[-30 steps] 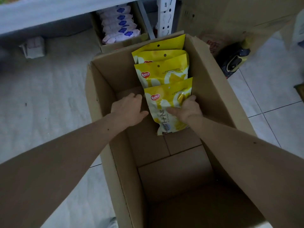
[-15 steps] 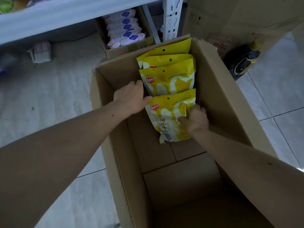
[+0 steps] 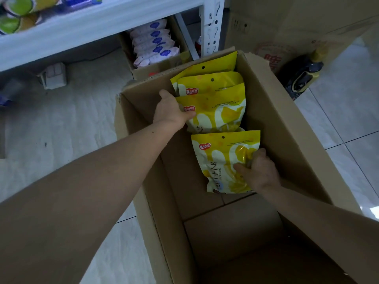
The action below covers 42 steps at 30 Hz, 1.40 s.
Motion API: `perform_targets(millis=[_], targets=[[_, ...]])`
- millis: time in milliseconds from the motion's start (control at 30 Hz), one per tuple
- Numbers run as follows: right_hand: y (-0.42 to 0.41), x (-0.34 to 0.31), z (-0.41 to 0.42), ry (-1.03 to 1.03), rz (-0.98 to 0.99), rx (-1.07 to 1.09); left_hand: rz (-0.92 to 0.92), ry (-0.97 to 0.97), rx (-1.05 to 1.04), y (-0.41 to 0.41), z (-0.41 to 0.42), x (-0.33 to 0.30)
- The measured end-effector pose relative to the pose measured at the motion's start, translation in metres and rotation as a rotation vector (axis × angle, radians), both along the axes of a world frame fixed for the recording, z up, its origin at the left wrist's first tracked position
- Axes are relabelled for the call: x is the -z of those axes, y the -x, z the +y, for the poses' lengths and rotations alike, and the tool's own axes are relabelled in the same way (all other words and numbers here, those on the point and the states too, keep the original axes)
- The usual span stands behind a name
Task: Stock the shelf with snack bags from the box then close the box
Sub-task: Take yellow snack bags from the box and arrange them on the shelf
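Inside the tall brown cardboard box [image 3: 291,128], the right hand [image 3: 258,171] pinched the nearest glossy yellow snack bag [image 3: 221,160] at its edge; the left hand [image 3: 171,111] gripped the next yellow bag [image 3: 217,113]. They looked light, crinkly and slippery, best held by their sealed edges.

There is just one camera, worn on the person's head. It looks forward and down, right into an open cardboard box [image 3: 287,124] close below. Both arms reach out from the near edge. Far off at the top left is a white shelf [image 3: 98,23], and floor tiles [image 3: 61,130] spread around.
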State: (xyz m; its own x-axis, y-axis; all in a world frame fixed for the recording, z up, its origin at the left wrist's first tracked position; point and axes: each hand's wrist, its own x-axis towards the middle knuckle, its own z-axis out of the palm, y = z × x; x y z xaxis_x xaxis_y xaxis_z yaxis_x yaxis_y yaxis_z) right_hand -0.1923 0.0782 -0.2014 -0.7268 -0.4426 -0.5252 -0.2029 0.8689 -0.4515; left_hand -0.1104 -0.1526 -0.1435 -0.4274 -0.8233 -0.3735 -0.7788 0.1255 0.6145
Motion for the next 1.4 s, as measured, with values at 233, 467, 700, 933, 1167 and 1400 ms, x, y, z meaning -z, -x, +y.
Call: perform_targets(millis=[233, 467, 700, 933, 1167, 1400], targets=[[0.002, -0.019, 0.004, 0.004, -0.023, 0.0, 0.001, -0.078, 0.1, -0.021, 0.007, -0.006], [0.006, -0.078, 0.008, -0.066, -0.038, -0.127, 0.16, -0.198, 0.317, -0.025, 0.013, -0.072], [0.014, -0.185, -0.011, -0.026, 0.02, -0.265, 0.194, -0.074, 0.452, -0.034, -0.014, -0.199], [0.002, -0.329, -0.039, 0.002, 0.159, -0.366, 0.291, 0.323, 0.496, -0.071, -0.039, -0.368], [-0.038, -0.468, -0.072, 0.075, 0.224, -0.521, 0.267, 0.646, 0.537, -0.129, -0.053, -0.531], [-0.086, -0.595, -0.105, 0.222, 0.32, -0.657, 0.268, 0.802, 0.516, -0.198, -0.064, -0.664]])
